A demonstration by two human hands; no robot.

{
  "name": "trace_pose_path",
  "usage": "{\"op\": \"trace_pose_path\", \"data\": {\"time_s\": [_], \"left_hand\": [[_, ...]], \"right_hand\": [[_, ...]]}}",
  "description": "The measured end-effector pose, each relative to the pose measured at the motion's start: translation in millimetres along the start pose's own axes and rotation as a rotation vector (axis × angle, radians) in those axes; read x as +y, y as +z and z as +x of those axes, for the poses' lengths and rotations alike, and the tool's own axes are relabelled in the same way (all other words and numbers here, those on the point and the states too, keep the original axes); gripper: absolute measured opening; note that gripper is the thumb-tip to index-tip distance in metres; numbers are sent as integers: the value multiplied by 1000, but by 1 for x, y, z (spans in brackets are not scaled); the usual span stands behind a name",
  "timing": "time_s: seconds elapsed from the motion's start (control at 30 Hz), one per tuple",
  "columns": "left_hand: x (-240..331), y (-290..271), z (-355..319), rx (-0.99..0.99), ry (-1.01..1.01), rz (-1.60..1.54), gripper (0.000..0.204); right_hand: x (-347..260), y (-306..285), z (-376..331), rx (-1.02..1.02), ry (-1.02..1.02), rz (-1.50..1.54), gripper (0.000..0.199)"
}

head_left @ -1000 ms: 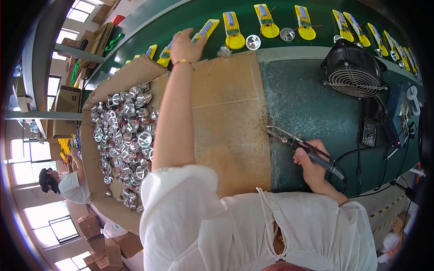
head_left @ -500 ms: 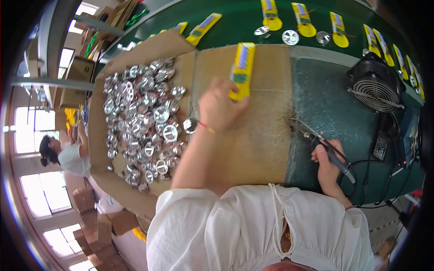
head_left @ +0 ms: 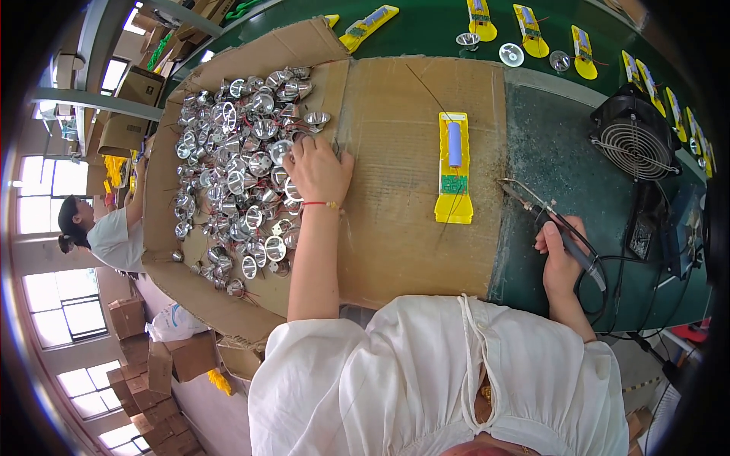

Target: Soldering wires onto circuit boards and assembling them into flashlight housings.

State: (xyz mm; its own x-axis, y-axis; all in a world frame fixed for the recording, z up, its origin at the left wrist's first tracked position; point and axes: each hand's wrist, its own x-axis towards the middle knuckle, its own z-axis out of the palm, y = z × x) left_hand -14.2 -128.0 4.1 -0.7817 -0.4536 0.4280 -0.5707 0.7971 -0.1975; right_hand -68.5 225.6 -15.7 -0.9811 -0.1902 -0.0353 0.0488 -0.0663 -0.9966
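My left hand (head_left: 318,169) rests fingers-down on the reflector pile (head_left: 236,182); yellow housing (head_left: 454,169) lies lengthwise between it and my right hand (head_left: 560,254), gripping the soldering iron (head_left: 559,232).

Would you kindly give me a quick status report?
Left hand on silver reflectors. Right hand holds soldering iron. Yellow housing lies between, untouched.

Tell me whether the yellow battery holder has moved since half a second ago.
Yes. The yellow battery holder has left the left hand and now lies flat on the cardboard sheet, nearer the black fan.
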Motion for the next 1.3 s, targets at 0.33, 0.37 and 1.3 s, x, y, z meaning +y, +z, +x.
{"op": "trace_pose_path", "data": {"time_s": [0.33, 0.37, 1.3], "left_hand": [[39, -32, -49, 12, 249, -584, 13], [35, -27, -48, 84, 209, -536, 19], [90, -59, -63, -614, -165, -1250, 13]], "right_hand": [[-12, -3, -4, -17, -8, -6, 18], [-12, -1, -4, -32, -12, 0, 19], [-12, 21, -8, -159, -93, -139, 17]]}}
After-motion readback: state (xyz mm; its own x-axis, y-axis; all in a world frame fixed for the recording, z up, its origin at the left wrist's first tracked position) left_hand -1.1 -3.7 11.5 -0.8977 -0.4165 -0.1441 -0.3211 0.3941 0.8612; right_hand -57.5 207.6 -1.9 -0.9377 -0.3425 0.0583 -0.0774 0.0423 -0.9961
